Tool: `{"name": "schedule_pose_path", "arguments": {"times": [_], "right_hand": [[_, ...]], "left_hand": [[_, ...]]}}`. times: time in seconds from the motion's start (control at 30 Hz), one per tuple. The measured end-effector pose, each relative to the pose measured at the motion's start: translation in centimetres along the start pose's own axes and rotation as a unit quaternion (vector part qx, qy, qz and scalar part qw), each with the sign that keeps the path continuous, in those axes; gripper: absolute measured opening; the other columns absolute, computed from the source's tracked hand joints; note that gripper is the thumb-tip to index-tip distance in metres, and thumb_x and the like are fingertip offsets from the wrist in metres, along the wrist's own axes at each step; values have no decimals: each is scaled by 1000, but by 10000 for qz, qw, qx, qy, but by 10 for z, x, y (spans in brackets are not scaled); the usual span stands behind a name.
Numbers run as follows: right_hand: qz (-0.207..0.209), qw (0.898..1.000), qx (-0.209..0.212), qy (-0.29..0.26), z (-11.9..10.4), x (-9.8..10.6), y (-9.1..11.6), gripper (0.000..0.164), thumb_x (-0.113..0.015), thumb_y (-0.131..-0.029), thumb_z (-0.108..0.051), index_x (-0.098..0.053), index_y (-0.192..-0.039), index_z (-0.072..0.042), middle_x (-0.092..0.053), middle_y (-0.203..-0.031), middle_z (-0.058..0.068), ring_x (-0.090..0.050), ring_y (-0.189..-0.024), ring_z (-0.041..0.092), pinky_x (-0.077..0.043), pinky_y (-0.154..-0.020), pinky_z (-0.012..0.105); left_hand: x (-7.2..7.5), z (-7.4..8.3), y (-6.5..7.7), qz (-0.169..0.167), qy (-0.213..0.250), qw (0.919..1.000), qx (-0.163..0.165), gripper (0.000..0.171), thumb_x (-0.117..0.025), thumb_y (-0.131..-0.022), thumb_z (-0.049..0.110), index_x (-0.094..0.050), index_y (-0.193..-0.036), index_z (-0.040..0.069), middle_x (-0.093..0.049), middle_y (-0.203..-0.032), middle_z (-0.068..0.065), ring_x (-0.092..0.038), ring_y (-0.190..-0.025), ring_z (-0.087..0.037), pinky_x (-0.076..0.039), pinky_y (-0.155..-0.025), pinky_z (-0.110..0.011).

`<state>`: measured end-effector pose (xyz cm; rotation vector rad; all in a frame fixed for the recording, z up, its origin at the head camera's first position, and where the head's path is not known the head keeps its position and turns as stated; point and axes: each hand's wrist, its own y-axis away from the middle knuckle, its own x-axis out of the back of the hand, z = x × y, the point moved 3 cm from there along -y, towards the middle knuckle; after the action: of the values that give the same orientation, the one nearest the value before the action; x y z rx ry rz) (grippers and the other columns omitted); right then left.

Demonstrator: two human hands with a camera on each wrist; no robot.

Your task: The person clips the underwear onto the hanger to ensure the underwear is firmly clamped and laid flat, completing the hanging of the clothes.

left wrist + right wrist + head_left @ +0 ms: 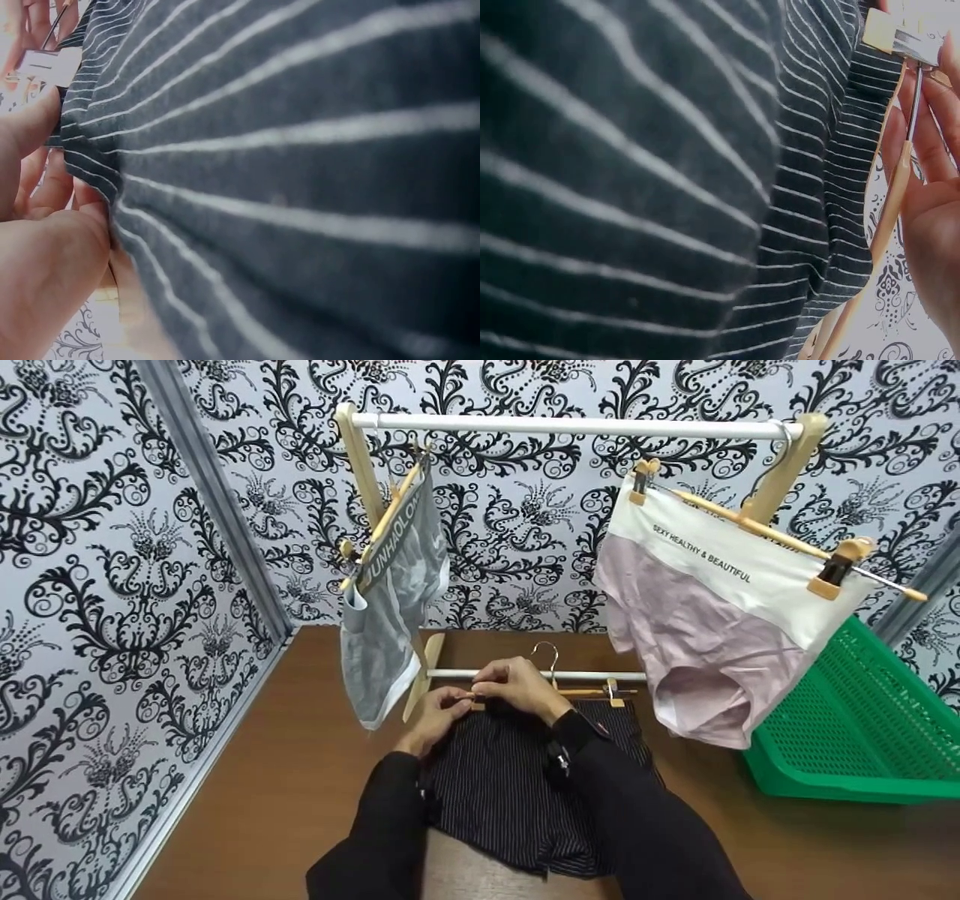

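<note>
Black pinstriped shorts (517,787) lie flat along the tabletop, their waistband at a wooden clip hanger (585,692). At the waistband's left corner my left hand (435,720) pinches the fabric, thumb uppermost in the left wrist view. My right hand (523,688) holds the hanger's left clip (881,31), which sits over the waistband edge. Behind that clip, the right fingers (930,142) show beside the metal rod. The hanger's right clip (616,694) is on the other end of the waistband. My right hand partly hides the hanger's middle.
A rack with a white top bar (577,426) stands over the work. Grey underwear (397,607) hangs at its left, pink-and-white underwear (697,615) at its right. A lower white bar (600,676) runs just behind the hanger. The green basket (847,789) stands at right.
</note>
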<state>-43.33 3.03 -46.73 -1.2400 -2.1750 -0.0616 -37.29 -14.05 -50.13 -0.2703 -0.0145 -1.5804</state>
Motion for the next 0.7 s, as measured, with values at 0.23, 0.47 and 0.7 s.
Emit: {"name": "schedule_pose_path", "arguments": {"times": [0.23,0.47,0.7], "right_hand": [[-67,9996,-256,65,-1,-7,1,31,-76,-92,-20,-73,-113,2,-75,-99,5,-67,-94,16,-52,-91,35],[10,9989,-149,444,-2,-13,-1,28,-71,-96,-18,-72,-113,4,-74,-99,7,-66,-90,16,-52,-85,33],[-243,9967,0,772,-2,-13,3,35,-69,-97,-10,-64,-125,8,-73,-109,15,-69,-101,25,-54,-92,39]], "left_hand": [[0,-2,-1,36,-50,9997,230,12,-65,-95,-3,-66,-102,-12,-68,-97,-10,-58,-89,-17,-45,-80,-26],[0,-4,-2,51,-151,9994,302,11,-66,-94,-3,-66,-101,-11,-67,-94,-8,-57,-86,-15,-45,-78,-26],[-2,-5,-4,154,27,9994,300,7,-67,-93,-4,-64,-97,-9,-63,-89,-6,-54,-80,-12,-43,-75,-24]]}}
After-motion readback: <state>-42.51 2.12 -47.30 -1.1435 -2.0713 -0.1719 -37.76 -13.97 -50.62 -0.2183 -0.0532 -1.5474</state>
